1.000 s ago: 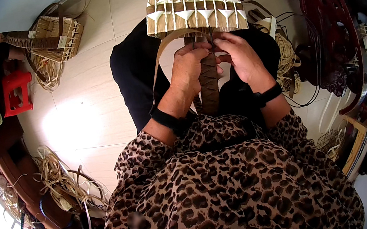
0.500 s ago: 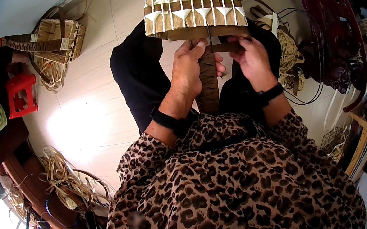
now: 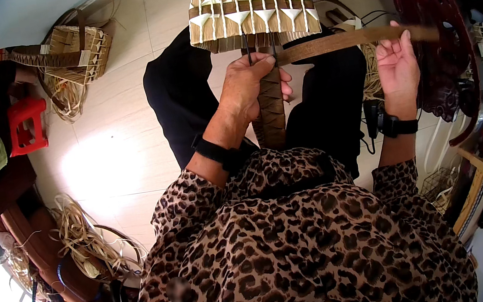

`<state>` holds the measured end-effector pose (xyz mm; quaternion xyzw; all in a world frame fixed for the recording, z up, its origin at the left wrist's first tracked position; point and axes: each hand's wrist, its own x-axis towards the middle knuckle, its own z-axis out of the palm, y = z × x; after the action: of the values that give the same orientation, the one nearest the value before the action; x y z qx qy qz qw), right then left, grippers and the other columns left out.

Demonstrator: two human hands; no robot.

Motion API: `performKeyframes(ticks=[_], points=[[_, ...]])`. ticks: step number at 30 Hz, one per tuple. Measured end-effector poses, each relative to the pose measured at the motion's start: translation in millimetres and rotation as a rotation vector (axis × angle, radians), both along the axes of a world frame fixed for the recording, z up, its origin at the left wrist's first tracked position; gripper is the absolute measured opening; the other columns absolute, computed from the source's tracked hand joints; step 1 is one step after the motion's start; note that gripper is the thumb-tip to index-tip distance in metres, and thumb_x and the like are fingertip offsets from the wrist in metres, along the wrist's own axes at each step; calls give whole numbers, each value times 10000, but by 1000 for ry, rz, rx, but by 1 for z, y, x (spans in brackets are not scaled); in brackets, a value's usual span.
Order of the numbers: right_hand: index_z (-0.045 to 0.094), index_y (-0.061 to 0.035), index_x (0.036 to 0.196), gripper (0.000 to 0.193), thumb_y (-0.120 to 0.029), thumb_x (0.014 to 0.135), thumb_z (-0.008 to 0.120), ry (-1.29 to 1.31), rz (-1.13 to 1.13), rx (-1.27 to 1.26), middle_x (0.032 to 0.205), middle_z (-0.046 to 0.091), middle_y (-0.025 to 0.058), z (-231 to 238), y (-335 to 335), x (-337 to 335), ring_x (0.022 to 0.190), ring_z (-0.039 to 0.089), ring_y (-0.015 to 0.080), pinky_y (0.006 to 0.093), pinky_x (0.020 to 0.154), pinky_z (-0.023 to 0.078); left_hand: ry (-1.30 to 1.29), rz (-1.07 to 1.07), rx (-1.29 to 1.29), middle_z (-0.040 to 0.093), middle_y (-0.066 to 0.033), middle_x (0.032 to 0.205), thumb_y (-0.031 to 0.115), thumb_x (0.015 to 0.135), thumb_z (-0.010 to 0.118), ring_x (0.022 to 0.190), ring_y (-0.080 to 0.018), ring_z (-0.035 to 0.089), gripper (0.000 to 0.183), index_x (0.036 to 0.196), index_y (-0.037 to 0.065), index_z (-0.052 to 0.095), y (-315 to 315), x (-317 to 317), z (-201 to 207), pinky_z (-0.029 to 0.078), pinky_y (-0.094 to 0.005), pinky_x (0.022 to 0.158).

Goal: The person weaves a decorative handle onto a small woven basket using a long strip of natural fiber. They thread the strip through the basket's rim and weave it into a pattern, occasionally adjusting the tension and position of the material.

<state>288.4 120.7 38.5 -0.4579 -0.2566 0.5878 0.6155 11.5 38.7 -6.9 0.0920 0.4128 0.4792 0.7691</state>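
Straw-coloured weave patterned with pale triangles makes up the woven bag (image 3: 251,5), which rests on the person's knees just beyond the left hand (image 3: 254,83). That hand is closed, pinching the base of a brown strap (image 3: 350,40) against the bag's lower edge, above a braided band (image 3: 271,108) running down between the legs. A second ago both hands were bunched together at that edge; now the right hand (image 3: 396,61) has swung well out to the side, fingers loosely curled under the strap, drawing it taut and level. The length has apparently been pulled through.
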Motion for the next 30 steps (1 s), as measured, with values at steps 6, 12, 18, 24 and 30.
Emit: performKeyframes(ticks=[6,12,18,24,30], points=[[575,-52,1085,343,-365,952,618,-64,356,-330,1017,617,84,-36,-44,-64,855,592,156,305,729,495,-50,46,-38,647,-199,729,76,957,527,531,-263,636,137,1012,-34,467,1,2,-4,544,-382,482],[635,-23,903,303,-309,878,729,-39,472,-345,809,640,33,-51,-45,-108,704,580,111,250,642,458,-42,6,-24,665,-165,782,99,977,508,589,-245,651,142,1027,-31,535,1,-1,-4,567,-349,572],[637,-27,784,263,-257,861,737,-149,366,-359,697,618,43,-55,-43,-111,587,543,109,243,556,432,-178,83,5,661,-161,809,61,944,508,605,-243,635,234,1136,-70,535,-8,2,-6,548,-347,594],[627,-17,758,244,-216,859,728,-187,313,-346,674,609,51,-48,-45,-116,557,514,100,239,528,406,-126,98,57,662,-154,815,30,931,504,600,-235,629,278,1185,-79,536,-11,5,-8,547,-343,586],[641,1,760,228,-183,864,725,-320,247,-251,666,618,46,-35,-48,-123,544,507,83,229,511,395,-111,99,69,659,-150,804,17,939,491,596,-229,632,265,1186,-71,533,-11,7,-11,547,-335,580]])
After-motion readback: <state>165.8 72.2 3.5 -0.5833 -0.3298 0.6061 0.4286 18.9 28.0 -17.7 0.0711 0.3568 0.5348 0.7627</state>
